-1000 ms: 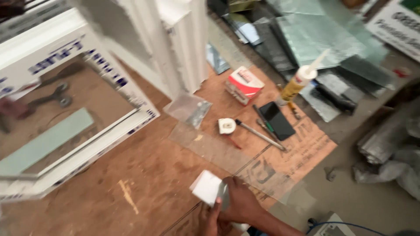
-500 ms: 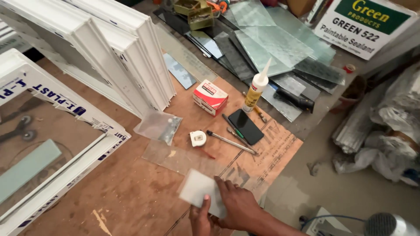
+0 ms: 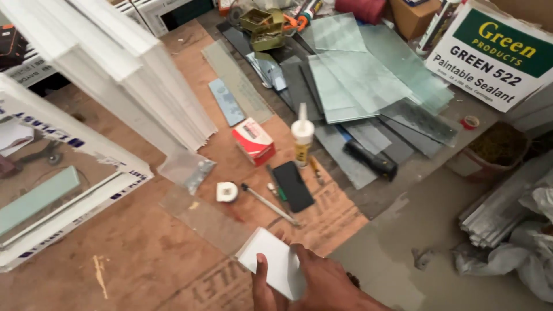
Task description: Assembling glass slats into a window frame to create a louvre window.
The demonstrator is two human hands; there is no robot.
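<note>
A hand grips a small white square piece over a cluttered wooden tabletop.

Head view: the right hand comes up from the bottom edge, its fingers closed around the white square piece, thumb on the top face, the other fingers at the right edge. The piece sits low and centre, over the brown tabletop, just beside a clear glass sheet. The left hand is not seen. Farther up lie a small white tape measure, a thin metal tool, a black phone and a red-and-white box. A white glue bottle stands beside the phone. White window frames lean at the left, and greenish glass panes are piled at the top.
</note>
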